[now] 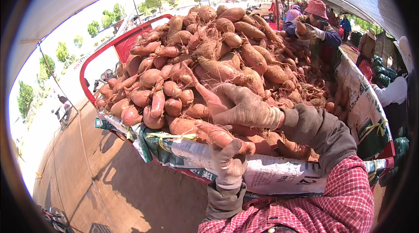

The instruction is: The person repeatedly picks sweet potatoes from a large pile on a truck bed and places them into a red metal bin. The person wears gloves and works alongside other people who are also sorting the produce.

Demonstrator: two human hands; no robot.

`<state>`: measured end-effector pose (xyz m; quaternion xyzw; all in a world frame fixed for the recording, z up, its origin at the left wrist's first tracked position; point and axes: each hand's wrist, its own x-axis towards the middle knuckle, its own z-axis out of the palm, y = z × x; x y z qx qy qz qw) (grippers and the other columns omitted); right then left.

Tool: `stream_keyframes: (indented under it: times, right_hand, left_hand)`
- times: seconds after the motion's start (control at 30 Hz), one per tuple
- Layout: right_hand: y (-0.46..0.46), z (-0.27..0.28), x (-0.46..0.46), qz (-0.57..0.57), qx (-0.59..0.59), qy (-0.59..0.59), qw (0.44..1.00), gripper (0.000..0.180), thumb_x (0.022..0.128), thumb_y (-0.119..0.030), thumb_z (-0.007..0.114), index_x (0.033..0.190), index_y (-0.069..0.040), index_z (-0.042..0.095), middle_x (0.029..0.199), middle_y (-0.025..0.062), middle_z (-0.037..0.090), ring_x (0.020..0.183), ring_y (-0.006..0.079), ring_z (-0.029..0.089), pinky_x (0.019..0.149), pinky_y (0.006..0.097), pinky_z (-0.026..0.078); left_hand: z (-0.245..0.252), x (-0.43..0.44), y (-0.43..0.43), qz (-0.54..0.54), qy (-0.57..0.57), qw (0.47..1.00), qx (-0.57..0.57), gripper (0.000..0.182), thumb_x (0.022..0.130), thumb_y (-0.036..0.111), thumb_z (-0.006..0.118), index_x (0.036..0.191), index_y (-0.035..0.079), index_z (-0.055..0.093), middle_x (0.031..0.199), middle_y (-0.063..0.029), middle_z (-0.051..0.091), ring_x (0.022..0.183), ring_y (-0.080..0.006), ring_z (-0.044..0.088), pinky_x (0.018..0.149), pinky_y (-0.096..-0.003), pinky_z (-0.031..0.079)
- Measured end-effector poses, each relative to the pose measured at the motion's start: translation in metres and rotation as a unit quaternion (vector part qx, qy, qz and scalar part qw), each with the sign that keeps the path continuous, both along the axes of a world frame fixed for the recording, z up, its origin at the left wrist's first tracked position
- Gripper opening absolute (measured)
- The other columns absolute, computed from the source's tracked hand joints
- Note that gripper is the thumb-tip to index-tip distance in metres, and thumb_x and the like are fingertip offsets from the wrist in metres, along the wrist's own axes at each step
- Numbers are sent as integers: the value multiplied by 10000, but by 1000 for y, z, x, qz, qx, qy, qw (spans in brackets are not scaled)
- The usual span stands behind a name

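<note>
My left hand [229, 164], in a soiled pale glove, grips a reddish sweet potato [217, 134] just above the cart's near side. Slightly higher and to the right, my right hand [250, 106] is closed around a long, thin, tapering sweet potato [203, 90], whose narrow end points up and left. Behind both hands rises a big heap of sweet potatoes [219, 66], many with stringy roots. The heap fills a red-framed cart [85, 66]. Printed woven sacking [278, 174] lines its near side, tied on with yellow-green strips [172, 135].
Across the heap, a person in a red hat [317, 8] holds a sweet potato [301, 28]. A white sleeve [391, 91] shows at the right, beside the lined cart wall [363, 98]. A pole [276, 0] stands behind the cart; a parked motorbike [63, 111] is at left.
</note>
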<state>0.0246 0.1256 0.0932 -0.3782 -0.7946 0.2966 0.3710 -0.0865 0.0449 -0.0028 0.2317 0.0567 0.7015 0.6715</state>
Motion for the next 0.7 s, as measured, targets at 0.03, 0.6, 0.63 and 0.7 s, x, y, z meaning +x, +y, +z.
stream_keyframes:
  times: [0.03,0.6,0.63,0.7]
  right_hand:
    - [-8,-2,1,-53,67,-40,996,559,791,-369,810,1181,-5,642,947,130,712,916,198,693,823,324,544]
    - [86,-5,38,-163,439,-264,843,175,783,-257,748,821,-110,660,684,93,657,652,320,687,533,436,511]
    - [97,-1,31,-182,464,-292,816,182,785,-270,746,821,-116,657,677,82,651,652,307,687,528,428,507]
    - [121,13,7,-131,507,-350,777,222,817,-299,698,940,-116,669,750,65,658,698,271,691,566,405,524]
  left_hand:
    - [-3,-5,2,-39,2,999,2,425,815,57,757,1183,23,546,693,-96,621,574,-224,588,604,-393,513]
    - [-2,8,18,-34,61,981,179,886,898,414,637,1578,177,120,1207,-271,551,762,-286,701,826,-392,594]
    - [-7,7,21,-16,61,983,173,904,887,418,644,1581,169,122,1208,-260,548,777,-277,689,827,-383,586]
    - [-7,-2,21,32,74,985,151,939,866,425,658,1589,152,124,1208,-237,544,808,-258,663,829,-364,570]
